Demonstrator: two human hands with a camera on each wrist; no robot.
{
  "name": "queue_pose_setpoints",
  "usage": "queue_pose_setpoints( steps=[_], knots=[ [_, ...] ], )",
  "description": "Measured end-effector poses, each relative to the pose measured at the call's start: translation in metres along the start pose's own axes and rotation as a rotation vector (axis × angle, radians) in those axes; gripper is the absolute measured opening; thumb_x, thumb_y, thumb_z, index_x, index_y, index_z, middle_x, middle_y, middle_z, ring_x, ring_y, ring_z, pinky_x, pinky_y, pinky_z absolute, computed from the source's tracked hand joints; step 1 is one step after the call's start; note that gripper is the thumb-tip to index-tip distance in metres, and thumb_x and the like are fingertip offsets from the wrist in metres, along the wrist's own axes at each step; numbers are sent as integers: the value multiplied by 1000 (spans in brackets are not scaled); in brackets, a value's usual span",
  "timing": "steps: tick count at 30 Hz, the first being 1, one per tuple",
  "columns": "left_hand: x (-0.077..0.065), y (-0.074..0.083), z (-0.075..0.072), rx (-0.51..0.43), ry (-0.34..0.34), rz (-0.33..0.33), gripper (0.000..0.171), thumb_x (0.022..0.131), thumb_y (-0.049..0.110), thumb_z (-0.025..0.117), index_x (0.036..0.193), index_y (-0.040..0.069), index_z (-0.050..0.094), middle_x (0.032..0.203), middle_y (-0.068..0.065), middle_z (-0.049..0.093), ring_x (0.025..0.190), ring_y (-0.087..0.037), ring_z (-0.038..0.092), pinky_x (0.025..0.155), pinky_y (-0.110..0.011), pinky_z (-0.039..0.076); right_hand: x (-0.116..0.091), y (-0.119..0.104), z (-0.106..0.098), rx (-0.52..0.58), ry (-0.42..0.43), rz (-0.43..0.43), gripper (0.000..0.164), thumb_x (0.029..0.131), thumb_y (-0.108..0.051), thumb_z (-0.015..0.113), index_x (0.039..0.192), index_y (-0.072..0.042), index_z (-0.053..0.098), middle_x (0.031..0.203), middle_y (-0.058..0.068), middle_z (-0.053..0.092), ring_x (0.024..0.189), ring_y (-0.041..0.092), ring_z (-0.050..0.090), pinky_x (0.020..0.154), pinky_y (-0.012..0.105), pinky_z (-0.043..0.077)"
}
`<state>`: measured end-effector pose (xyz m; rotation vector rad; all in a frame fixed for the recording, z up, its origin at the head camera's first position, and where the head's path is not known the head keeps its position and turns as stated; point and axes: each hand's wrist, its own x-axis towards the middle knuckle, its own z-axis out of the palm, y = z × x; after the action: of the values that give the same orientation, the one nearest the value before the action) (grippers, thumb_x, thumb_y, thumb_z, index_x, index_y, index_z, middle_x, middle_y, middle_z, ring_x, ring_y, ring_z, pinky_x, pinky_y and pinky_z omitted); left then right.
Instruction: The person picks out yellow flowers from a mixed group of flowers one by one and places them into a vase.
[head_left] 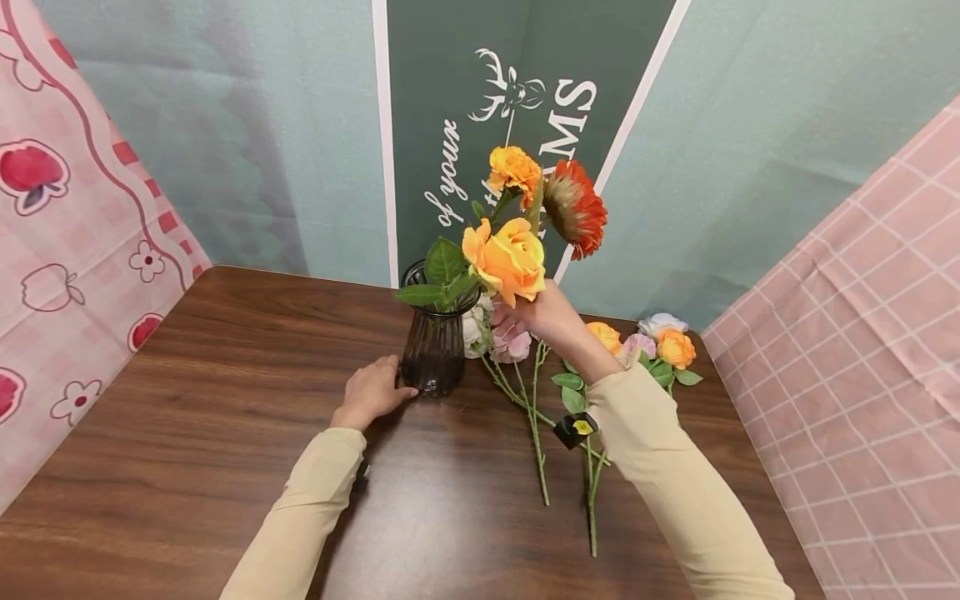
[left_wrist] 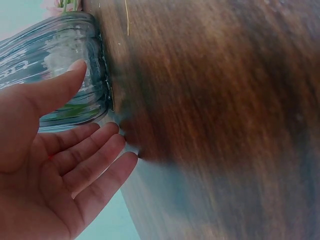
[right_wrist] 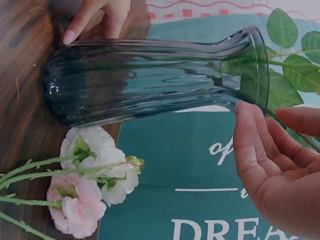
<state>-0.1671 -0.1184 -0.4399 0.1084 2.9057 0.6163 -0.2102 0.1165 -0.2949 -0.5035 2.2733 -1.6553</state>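
Note:
A dark ribbed glass vase point(head_left: 433, 354) stands upright on the table. My left hand point(head_left: 372, 389) is beside its base; in the left wrist view the hand's fingers point(left_wrist: 95, 160) are straight, with the thumb in front of the glass. Leafy stems enter the vase mouth. Over it lean a yellow-orange rose point(head_left: 510, 260), an orange carnation point(head_left: 514, 173) and a red-orange daisy-like flower point(head_left: 576, 208). My right hand point(head_left: 543, 317) is at the rim, partly behind the rose. In the right wrist view its fingers point(right_wrist: 250, 135) reach the rim, thumb apart, with a stem passing behind them.
White and pink flowers point(right_wrist: 75, 200) lie just right of the vase, their stems point(head_left: 538, 433) stretching toward the front. Farther right lie orange roses point(head_left: 677, 348) and a pale flower point(head_left: 662, 325). Patterned cloths hang around the wooden table point(head_left: 187, 433).

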Motion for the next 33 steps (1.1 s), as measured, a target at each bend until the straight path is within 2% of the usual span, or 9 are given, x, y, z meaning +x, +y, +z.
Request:
queue_pose_setpoints(
  steps=[2,7,10,15,20,23,28,33],
  knots=[
    [0,0,0,-1,-3,-1,69,84,36,64,133,-6,40,133,-24,44,114,-44,45,90,-53,38,-2,2,-2,2,4,12,21,90,-3,50,107,9,51,76,20,61,63,30,64,64,52,51],
    [0,-1,1,1,-10,-5,70,85,36,64,134,-7,39,134,-24,42,115,-44,44,91,-53,37,-8,6,-10,26,17,44,27,91,-3,50,114,12,51,75,17,62,64,31,65,62,45,53],
    [1,-1,1,4,-11,-3,70,85,36,64,134,-7,39,133,-24,43,115,-44,44,91,-53,37,-12,8,-15,25,33,71,26,92,-6,50,110,13,53,78,21,62,66,30,65,65,47,52],
    [1,-1,1,5,-4,0,69,84,36,64,133,-6,40,132,-24,44,113,-44,46,89,-53,39,-18,13,-24,16,76,116,21,91,-5,53,102,12,55,85,29,61,63,22,64,68,46,52],
    [0,-1,1,3,2,4,69,84,36,65,132,-7,41,131,-24,45,111,-44,47,88,-53,40,-24,22,-34,23,84,111,18,92,-4,51,100,11,55,82,22,62,64,24,64,63,39,54],
    [0,-1,1,2,1,5,68,84,36,64,132,-7,40,131,-24,45,111,-44,47,88,-53,40,-29,31,-40,43,85,114,18,92,-3,50,101,12,55,81,19,62,65,24,64,63,39,54],
    [-1,-2,0,-7,-2,8,69,85,35,64,133,-7,39,132,-25,44,113,-44,46,90,-53,38,-38,46,-50,85,116,146,17,92,-1,48,101,12,54,84,23,60,64,21,64,64,40,54],
    [0,-1,1,-10,-2,8,68,85,35,64,133,-7,39,132,-25,44,113,-44,45,90,-53,37,-46,59,-58,96,150,178,15,93,-2,48,99,10,54,82,20,61,65,21,64,67,43,53]
  ],
)
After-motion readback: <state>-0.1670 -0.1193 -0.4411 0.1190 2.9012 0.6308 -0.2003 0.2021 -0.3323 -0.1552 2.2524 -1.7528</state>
